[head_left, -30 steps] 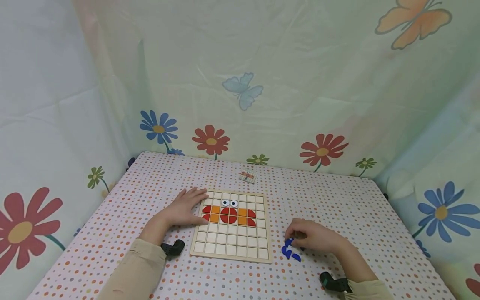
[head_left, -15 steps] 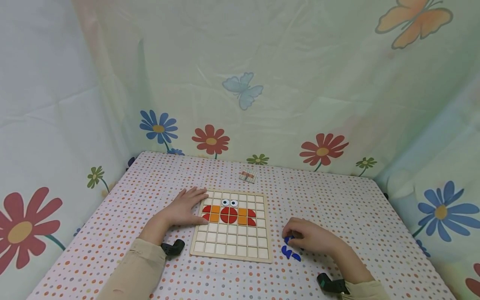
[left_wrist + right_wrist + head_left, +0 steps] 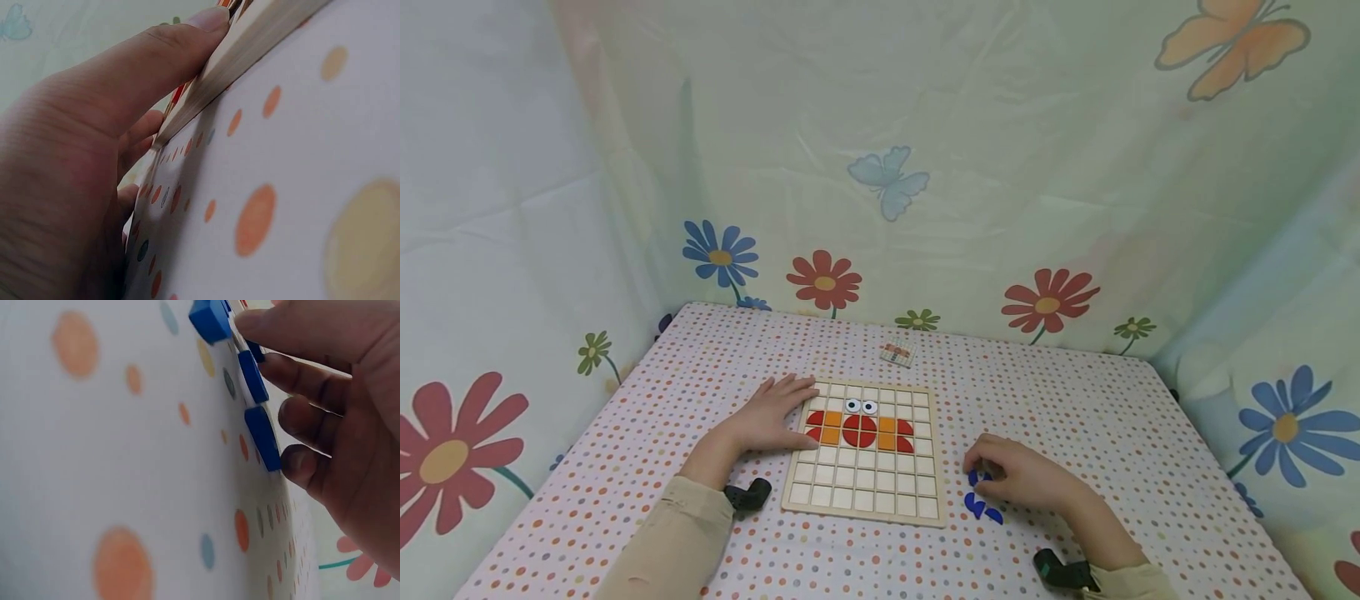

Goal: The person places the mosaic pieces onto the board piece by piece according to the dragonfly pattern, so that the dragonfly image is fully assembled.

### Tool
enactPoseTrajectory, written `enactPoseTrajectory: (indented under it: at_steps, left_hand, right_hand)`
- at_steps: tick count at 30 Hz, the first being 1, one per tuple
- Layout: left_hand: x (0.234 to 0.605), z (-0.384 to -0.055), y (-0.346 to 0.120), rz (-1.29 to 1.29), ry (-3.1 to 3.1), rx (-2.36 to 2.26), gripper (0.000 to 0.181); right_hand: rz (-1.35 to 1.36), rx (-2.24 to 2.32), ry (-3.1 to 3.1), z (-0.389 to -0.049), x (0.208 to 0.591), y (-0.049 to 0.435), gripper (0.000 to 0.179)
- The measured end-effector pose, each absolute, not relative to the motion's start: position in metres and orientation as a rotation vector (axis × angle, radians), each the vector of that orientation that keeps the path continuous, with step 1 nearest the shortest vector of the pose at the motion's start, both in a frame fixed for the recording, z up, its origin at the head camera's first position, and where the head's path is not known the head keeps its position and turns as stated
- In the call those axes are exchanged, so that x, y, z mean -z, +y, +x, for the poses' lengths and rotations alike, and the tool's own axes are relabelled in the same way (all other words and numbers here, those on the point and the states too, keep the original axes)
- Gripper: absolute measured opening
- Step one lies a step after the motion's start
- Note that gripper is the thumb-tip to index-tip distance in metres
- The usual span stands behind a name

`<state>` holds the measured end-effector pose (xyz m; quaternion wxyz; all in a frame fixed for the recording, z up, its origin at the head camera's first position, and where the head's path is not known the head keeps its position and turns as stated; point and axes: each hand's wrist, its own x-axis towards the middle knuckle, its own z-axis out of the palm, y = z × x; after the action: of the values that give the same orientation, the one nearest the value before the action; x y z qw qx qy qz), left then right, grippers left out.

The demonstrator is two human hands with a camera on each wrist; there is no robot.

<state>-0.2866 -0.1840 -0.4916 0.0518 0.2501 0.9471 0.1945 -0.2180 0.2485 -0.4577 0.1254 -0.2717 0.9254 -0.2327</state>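
Observation:
My left hand (image 3: pixel 763 418) lies with fingers spread over the left edge of a wooden grid board (image 3: pixel 864 480). Its thumb rests on the board's rim in the left wrist view. Set in the grid are two eye discs (image 3: pixel 861 407), red curved pieces (image 3: pixel 859 431) and orange squares (image 3: pixel 887 433). To the right of the board, my right hand (image 3: pixel 1028 475) hovers low over several blue curved pieces (image 3: pixel 993 516), fingers bent. In the right wrist view a shaded blue piece (image 3: pixel 255 351) shows between thumb and index finger; whether they pinch it is unclear.
A small pattern card (image 3: pixel 898 351) lies behind the board on the dotted tablecloth (image 3: pixel 1045 392). Flowered curtains (image 3: pixel 760 133) enclose the table at the back and sides. Black camera mounts (image 3: pixel 1063 570) sit on both wrists.
My right hand has shifted slightly left and away from me over the blue pieces, partly uncovering the near ones. The left hand and the board stay still.

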Motion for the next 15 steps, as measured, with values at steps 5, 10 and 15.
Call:
enactPoseTrajectory:
  at_steps: [5,10,15]
  left_hand:
    - [0.494,-0.288,-0.184,0.756,2.885,-0.574,0.095]
    - [0.495,-0.289,-0.185,0.757,2.888,-0.57,0.095]
    - [0.494,-0.288,-0.184,0.745,2.879,-0.579,0.095]
  right_hand:
    - [-0.777,0.725,2.707,-0.217,0.453,0.244,0.016]
    - [-0.773,0.76,2.697,-0.219,0.448,0.235,0.016]
    - [-0.811,0.779,2.679,-0.222,0.442,0.221,0.018]
